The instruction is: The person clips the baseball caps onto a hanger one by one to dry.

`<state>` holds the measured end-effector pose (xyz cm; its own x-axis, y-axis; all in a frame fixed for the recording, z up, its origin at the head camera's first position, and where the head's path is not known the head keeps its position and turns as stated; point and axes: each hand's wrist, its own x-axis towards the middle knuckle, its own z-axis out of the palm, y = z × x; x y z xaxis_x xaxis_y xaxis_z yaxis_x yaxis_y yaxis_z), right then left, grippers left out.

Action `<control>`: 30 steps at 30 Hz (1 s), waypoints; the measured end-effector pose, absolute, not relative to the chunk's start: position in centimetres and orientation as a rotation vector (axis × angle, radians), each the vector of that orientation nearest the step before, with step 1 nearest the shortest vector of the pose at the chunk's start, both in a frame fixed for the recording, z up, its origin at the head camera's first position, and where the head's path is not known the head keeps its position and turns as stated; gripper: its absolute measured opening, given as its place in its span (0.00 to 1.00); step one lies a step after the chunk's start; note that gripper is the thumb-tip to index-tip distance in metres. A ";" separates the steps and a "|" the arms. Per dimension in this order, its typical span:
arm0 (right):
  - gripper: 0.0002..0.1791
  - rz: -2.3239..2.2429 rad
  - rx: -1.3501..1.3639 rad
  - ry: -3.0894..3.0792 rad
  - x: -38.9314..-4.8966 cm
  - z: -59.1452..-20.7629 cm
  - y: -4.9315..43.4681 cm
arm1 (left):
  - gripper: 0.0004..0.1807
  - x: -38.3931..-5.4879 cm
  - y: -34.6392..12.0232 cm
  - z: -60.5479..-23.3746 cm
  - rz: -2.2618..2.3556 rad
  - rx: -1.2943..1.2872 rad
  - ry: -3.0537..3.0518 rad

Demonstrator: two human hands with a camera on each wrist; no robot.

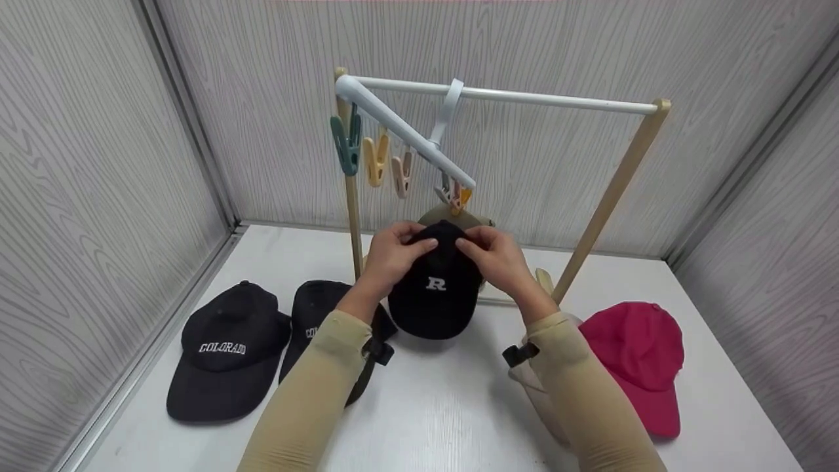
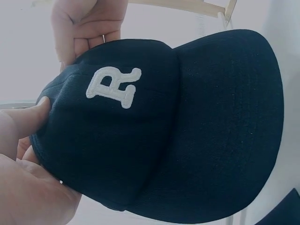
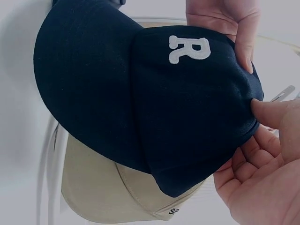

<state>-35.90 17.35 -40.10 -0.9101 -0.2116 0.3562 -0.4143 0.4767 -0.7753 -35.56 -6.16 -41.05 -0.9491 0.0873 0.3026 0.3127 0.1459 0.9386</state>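
Note:
Between both hands hangs a black cap (image 1: pixel 434 308) with a white letter R on its front, brim pointing down. My left hand (image 1: pixel 392 257) pinches the crown on its left side, thumb in front and fingers behind. On the opposite side my right hand (image 1: pixel 499 261) pinches the crown the same way. Behind the black cap, a khaki cap (image 3: pixel 93 183) is partly hidden. Just above the crown, a few clothespins (image 1: pixel 457 196) hang at the near end of a pale blue hanger (image 1: pixel 406 131). Green, yellow and pink clothespins (image 1: pixel 375 160) hang farther along that bar.
A wooden rack with a white rod (image 1: pixel 557 99) carries the hanger. Two dark caps lie at the left, one a COLORADO cap (image 1: pixel 226 334), the other a partly covered cap (image 1: pixel 321 298). At the right lie a red cap (image 1: pixel 639 354) and a beige cap (image 1: pixel 541 393) under the forearm.

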 end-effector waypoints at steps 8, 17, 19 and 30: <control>0.16 1.404 0.525 -2.542 -36.6 -39.2 17.4 | 0.11 -36.5 -6.1 -40.2 -1.897 -0.455 -2.214; 0.16 1.356 0.533 -2.556 -37.5 -38.5 17.6 | 0.09 -37.3 -5.9 -39.9 -1.918 -0.482 -2.194; 0.16 1.344 0.534 -2.554 -37.6 -38.3 17.6 | 0.09 -37.4 -6.0 -39.7 -1.929 -0.474 -2.197; 0.18 1.302 0.574 -2.611 -38.4 -37.5 17.8 | 0.11 -38.0 -6.0 -39.4 -1.989 -0.431 -2.210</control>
